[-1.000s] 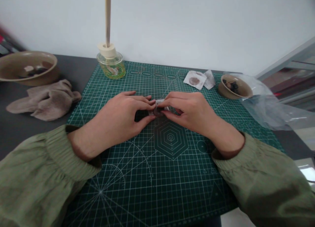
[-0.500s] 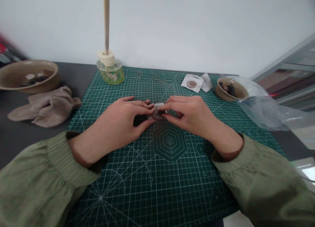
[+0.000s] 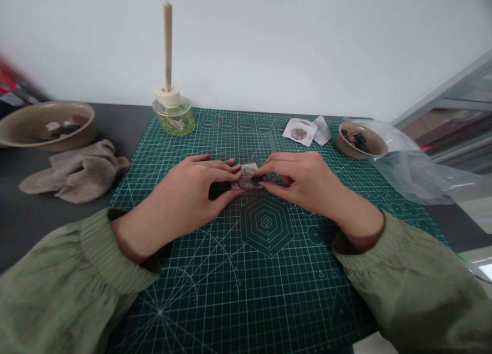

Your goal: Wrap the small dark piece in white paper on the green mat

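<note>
Left hand (image 3: 184, 192) and right hand (image 3: 303, 182) pinch a small white paper packet with a dark round centre (image 3: 248, 178).
Fingertips press it from both sides, above the middle of a green gridded cutting mat (image 3: 265, 287), well apart from its edges, with open grid all round.

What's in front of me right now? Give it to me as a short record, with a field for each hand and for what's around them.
Left hand: pinching a dark round piece in white paper
Right hand: pinching the same piece from the other side
Work surface: green cutting mat
Beyond the mat: tan ceramic bowl, beige cloth
On the mat: glass jar, stained paper, small tan bowl
Also: plastic bag
</note>
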A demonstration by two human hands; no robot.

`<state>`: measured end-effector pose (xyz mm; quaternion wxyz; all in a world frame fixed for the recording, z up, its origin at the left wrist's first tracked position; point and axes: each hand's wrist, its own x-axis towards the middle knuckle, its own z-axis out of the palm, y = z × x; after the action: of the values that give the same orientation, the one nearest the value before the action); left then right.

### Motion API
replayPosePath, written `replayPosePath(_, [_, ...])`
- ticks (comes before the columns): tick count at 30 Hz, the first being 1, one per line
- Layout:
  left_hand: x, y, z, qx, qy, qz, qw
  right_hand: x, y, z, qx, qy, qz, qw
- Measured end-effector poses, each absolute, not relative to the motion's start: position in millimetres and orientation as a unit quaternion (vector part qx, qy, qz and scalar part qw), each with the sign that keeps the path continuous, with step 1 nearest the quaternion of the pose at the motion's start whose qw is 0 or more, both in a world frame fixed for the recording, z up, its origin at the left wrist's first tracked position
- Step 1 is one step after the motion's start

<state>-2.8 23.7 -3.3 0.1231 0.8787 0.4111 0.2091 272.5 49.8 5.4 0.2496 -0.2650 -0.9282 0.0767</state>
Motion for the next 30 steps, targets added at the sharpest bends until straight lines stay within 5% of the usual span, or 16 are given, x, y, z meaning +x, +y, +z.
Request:
replayPosePath(7, [-5, 22, -7, 0.88, 0.394, 0.247, 0.095, 254, 43, 5, -0.315, -0.824, 0.287, 0.373])
replayPosePath(13, [3, 8, 8, 0.817, 0.38, 0.418, 0.114, 248, 30, 16, -0.318, -0.667, 0.508, 0.441])
replayPosePath(30, [1, -1, 13, 0.78, 0.33, 0.512, 0.144, 250, 24, 19, -0.266, -0.694, 0.468, 0.478])
